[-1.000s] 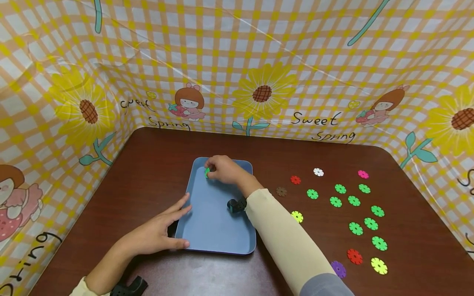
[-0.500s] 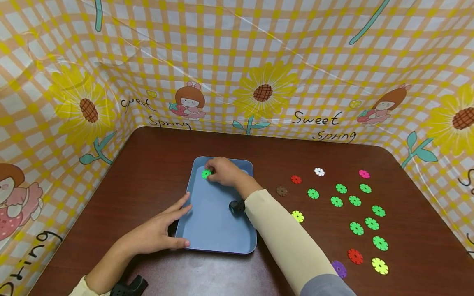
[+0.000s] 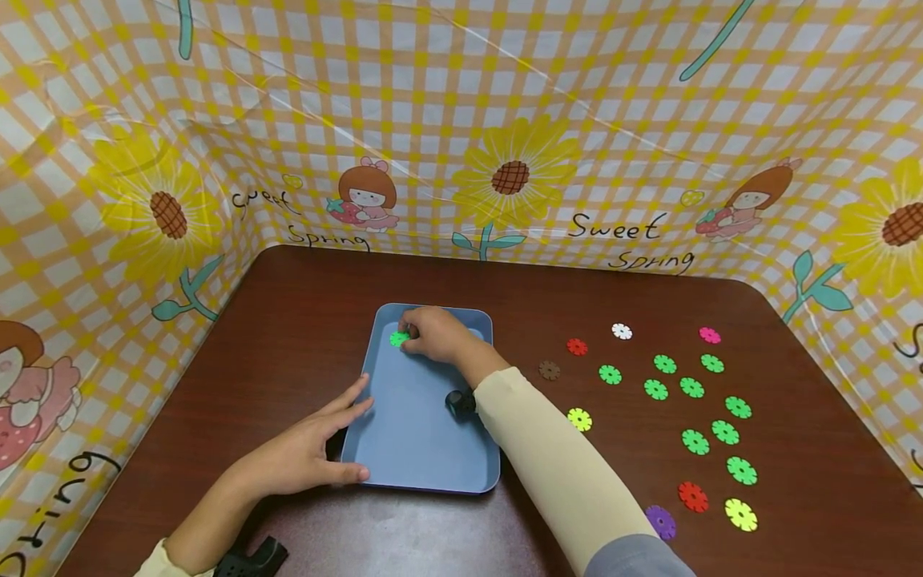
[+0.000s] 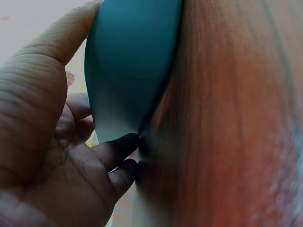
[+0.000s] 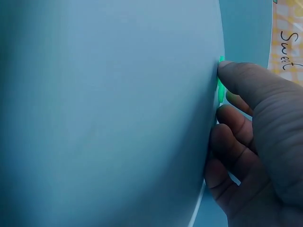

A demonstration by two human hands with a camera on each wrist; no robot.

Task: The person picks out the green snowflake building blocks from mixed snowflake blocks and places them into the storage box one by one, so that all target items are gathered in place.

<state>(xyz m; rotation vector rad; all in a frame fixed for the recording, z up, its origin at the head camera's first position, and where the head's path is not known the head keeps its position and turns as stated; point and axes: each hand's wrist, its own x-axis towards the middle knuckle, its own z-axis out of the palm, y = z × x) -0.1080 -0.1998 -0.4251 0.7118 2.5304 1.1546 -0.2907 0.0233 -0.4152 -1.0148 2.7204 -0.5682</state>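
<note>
The left hand (image 3: 306, 453) is held, fingers spread, against the left side of the blue tray (image 3: 414, 441). Inside, near the far left corner, a green disc (image 3: 397, 339) is pinched between thumb and fingers of the right hand (image 3: 438, 334). Farther right, 9 green discs (image 3: 695, 441) and 8 other-coloured discs (image 3: 694, 497) are scattered on the table (image 3: 303, 320).
</note>
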